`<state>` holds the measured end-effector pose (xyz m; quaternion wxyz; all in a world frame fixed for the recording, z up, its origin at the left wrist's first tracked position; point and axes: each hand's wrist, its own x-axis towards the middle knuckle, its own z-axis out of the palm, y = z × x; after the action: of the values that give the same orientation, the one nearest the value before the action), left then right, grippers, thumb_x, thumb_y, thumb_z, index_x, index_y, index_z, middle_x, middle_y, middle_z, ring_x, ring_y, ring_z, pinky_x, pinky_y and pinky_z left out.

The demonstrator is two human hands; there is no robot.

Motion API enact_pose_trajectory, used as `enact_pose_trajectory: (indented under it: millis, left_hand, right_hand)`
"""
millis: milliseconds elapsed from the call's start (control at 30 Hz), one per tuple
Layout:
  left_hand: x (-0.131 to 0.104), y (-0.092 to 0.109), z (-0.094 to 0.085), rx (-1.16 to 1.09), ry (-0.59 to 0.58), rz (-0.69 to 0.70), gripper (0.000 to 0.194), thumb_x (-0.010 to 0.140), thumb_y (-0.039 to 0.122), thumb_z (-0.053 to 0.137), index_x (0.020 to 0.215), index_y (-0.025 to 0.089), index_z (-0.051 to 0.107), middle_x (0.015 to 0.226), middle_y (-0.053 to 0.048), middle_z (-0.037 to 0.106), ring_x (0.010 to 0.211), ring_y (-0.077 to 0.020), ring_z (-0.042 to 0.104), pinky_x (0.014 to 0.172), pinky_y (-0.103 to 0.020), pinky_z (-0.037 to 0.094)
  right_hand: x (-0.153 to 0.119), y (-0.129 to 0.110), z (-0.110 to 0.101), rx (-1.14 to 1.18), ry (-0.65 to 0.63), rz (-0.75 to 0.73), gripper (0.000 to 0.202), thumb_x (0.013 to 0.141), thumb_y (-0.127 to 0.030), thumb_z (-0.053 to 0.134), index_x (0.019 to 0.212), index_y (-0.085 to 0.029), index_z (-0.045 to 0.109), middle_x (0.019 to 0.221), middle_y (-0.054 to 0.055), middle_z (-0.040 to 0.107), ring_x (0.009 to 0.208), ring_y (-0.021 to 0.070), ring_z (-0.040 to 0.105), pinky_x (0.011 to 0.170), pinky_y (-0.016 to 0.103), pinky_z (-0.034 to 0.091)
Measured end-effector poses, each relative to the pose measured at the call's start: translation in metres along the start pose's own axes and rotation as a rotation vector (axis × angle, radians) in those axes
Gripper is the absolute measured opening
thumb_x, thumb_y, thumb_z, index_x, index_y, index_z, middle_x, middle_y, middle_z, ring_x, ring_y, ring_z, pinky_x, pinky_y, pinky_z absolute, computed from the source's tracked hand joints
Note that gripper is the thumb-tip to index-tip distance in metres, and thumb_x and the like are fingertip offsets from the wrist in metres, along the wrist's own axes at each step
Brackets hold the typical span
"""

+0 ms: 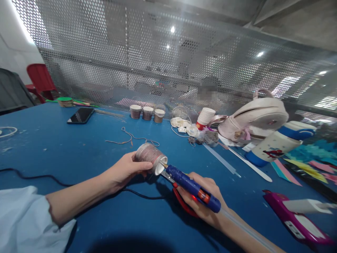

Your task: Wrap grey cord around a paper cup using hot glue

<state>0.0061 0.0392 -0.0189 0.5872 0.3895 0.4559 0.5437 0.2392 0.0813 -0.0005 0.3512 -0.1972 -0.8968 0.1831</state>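
one cord-wrapped cup in hand, three more standing behind

the left hand (pixel 126 173) has its fingers and thumb curled round a cord-wrapped paper cup (pixel 150 154), tipped on its side above the blue tabletop (pixel 47 147), its mouth towards the right hand (pixel 206 215). that hand is wrapped firmly round a blue hot glue gun (pixel 193 184), whose nozzle sits at the white rim of the cup; whether it touches is hard to judge.

as for progress, the winding looks nearly complete: grey and reddish turns cover most of the cup's side, with white showing at the rim. gluing at that edge seems to be the step in hand, and any finish there appears not yet done. three banded cups (pixel 147 113) stand side by side further back, apparently already covered, though they are too small to tell whether the band is cord. a loose grey cord (pixel 116 142) lies just behind the held cup, and a stack of paper cups (pixel 206 116) leans near a ball of grey yarn (pixel 210 138), seemingly unused.

fingers hide the far side of the cup, and its inside barely shows. no glue bead can be made out. the silver and red part under the gun is half covered, so its nature stays unclear. the magenta device (pixel 297 218) at right is blurred.
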Motion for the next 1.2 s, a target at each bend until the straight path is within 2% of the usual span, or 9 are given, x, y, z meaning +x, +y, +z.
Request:
enact_pose_trajectory:
  millis: [200, 433, 700, 967, 1200]
  left_hand:
    - [0.0003, 0.0008, -0.001, 0.021, 0.015, 0.007, 0.028, 0.063, 0.028, 0.079, 0.084, 0.014, 0.066, 0.065, 0.001, 0.062, 0.059, -0.0108, 0.052, 0.058, -0.025, 0.04]
    - [0.0002, 0.0013, -0.0002, 0.019, 0.028, 0.019, 0.029, 0.061, 0.027, 0.079, 0.082, 0.013, 0.066, 0.067, -0.001, 0.063, 0.059, -0.0113, 0.053, 0.058, -0.025, 0.04]
    - [-0.0005, 0.0027, 0.0013, 0.058, 0.03, 0.023, 0.024, 0.063, 0.027, 0.078, 0.08, 0.014, 0.066, 0.066, 0.001, 0.062, 0.059, -0.0105, 0.052, 0.057, -0.024, 0.04]
    - [-0.0012, 0.0017, 0.0017, 0.091, 0.059, 0.025, 0.026, 0.062, 0.028, 0.078, 0.08, 0.014, 0.066, 0.063, 0.001, 0.061, 0.058, -0.0112, 0.051, 0.056, -0.024, 0.039]
    - [0.0003, 0.0009, 0.0008, 0.092, 0.056, 0.031, 0.028, 0.062, 0.03, 0.078, 0.081, 0.013, 0.066, 0.066, -0.001, 0.062, 0.058, -0.012, 0.053, 0.057, -0.025, 0.041]
  right_hand:
    - [-0.0008, 0.0009, -0.0032, -0.025, -0.024, 0.138, 0.018, 0.085, -0.026, 0.054, 0.069, -0.021, 0.048, 0.049, -0.006, 0.047, 0.039, 0.0072, 0.041, 0.04, 0.018, 0.036]
    - [-0.0007, -0.0018, -0.0035, -0.007, -0.049, 0.085, 0.011, 0.084, -0.025, 0.054, 0.074, -0.02, 0.053, 0.056, -0.003, 0.054, 0.044, 0.0084, 0.047, 0.046, 0.019, 0.04]
    - [-0.0013, 0.001, -0.0027, -0.006, -0.028, 0.132, 0.016, 0.085, -0.026, 0.054, 0.07, -0.02, 0.05, 0.049, -0.007, 0.046, 0.039, 0.0066, 0.039, 0.041, 0.018, 0.035]
    - [-0.0009, -0.0009, 0.0013, -0.023, -0.034, 0.034, 0.014, 0.084, -0.024, 0.055, 0.072, -0.019, 0.052, 0.057, -0.002, 0.056, 0.044, 0.0077, 0.047, 0.046, 0.019, 0.04]
    - [-0.0011, 0.0038, 0.0, -0.02, -0.032, 0.111, 0.015, 0.084, -0.027, 0.055, 0.07, -0.02, 0.051, 0.051, -0.006, 0.05, 0.04, 0.0068, 0.041, 0.042, 0.018, 0.037]
